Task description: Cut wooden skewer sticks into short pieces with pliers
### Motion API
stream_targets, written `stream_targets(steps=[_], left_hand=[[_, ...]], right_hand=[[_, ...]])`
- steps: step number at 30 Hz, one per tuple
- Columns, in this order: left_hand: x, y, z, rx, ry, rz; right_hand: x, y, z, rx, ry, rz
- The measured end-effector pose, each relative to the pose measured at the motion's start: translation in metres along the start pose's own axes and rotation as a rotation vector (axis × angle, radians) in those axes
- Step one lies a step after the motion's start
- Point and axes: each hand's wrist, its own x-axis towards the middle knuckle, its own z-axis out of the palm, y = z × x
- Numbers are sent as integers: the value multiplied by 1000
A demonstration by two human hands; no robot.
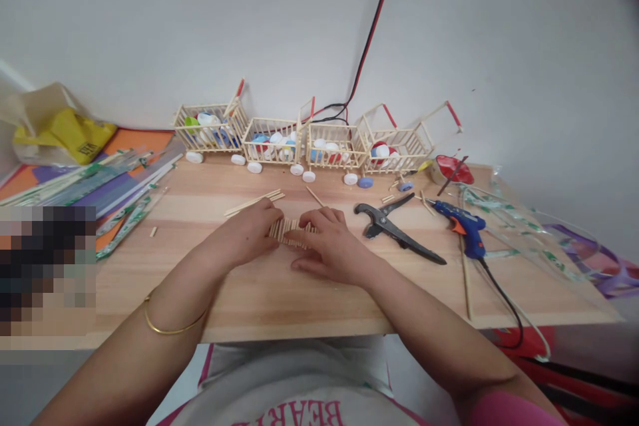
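Many short wooden sticks [283,231] are in a row near the middle of the table [244,313], between the left hand [249,231] and the right hand [333,245]. The left hand touches the left end of this row, and the right hand touches its right part with fingers spread; whether either is clamped on the sticks, I cannot tell. To the right lie dark pliers [399,231] and a blue glue gun [468,225]. Behind, 4 small wooden carts [332,164] stand near the wall [200,26].
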Motion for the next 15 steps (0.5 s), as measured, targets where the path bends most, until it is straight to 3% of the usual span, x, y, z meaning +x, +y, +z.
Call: stream_targets(steps=[8,15], left_hand=[[-1,0,-3,-18,-12,-24],[1,-1,-3,-68,-14,39]], right_hand=[[-15,19,-21,23,-24,296],[-5,8,-6,124,-38,309]])
